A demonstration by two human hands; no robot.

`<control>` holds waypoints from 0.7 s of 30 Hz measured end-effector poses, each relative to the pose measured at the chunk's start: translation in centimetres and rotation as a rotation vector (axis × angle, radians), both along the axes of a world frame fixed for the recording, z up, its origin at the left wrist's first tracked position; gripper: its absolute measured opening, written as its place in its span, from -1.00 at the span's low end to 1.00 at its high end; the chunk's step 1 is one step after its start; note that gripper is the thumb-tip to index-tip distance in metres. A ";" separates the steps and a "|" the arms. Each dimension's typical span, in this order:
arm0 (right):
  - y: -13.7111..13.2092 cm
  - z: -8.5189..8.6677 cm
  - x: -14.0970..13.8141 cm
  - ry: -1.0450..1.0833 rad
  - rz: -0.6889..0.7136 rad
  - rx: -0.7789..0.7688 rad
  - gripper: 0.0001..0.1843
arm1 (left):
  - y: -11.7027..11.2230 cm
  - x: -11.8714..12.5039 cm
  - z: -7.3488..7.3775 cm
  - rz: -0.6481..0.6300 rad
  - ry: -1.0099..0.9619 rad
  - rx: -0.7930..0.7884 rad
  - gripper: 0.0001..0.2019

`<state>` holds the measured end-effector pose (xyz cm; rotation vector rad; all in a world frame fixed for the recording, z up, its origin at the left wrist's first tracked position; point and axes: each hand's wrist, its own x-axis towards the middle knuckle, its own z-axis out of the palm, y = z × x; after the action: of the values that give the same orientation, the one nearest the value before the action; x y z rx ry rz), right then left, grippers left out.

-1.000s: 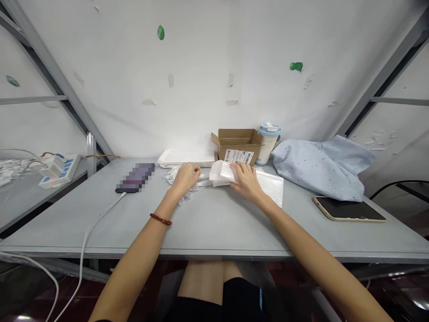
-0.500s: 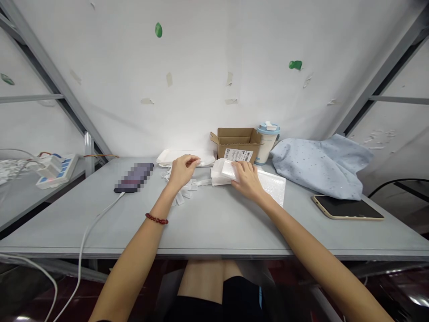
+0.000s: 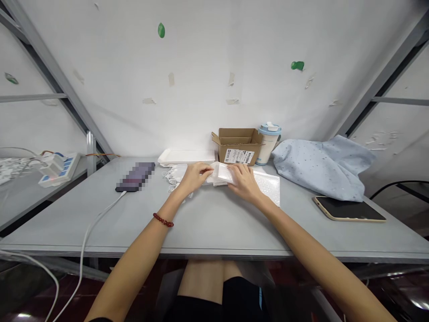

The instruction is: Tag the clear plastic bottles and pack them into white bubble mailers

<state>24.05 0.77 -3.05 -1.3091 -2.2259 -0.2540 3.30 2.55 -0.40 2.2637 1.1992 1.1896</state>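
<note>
left hand [image 3: 194, 176] arched, grip unclear | right hand [image 3: 246, 181] gripping white packaging [image 3: 270, 186]

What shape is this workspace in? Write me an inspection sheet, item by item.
Surface: grey tabletop.
Job's things: white bubble-textured packaging; small white pieces heaped left of it; flat white stack behind.
Clutter: open cardboard box, lidded cup, pale blue cloth, gold-edged phone, pixelated dark device.
Hands: right hand grips the packaging; left hand at its left end, hold unclear.
Cables: white cable runs from the device over the near edge.
Surroundings: white wall, tape scraps, metal frame, power strip at left.
</note>
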 end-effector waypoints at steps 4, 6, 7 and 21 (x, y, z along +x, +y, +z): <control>-0.1 -0.2 -0.3 0.024 0.045 0.006 -0.45 | -0.2 0.5 -0.3 -0.061 -0.013 -0.041 -0.82; -0.1 -0.3 -0.4 0.034 0.069 0.013 -0.46 | -0.4 0.8 -0.4 -0.083 -0.029 -0.083 -0.81; -0.1 -0.3 -0.4 0.039 0.082 0.016 -0.46 | -0.5 0.9 -0.4 -0.099 -0.042 -0.112 -0.81; 0.3 0.2 0.7 0.026 -0.063 0.020 -0.47 | 0.4 -2.7 0.5 0.103 0.295 -0.077 -0.85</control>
<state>24.72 1.07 -2.81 -1.3661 -2.1571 -0.2801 0.62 2.94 0.09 2.4035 1.4566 0.8456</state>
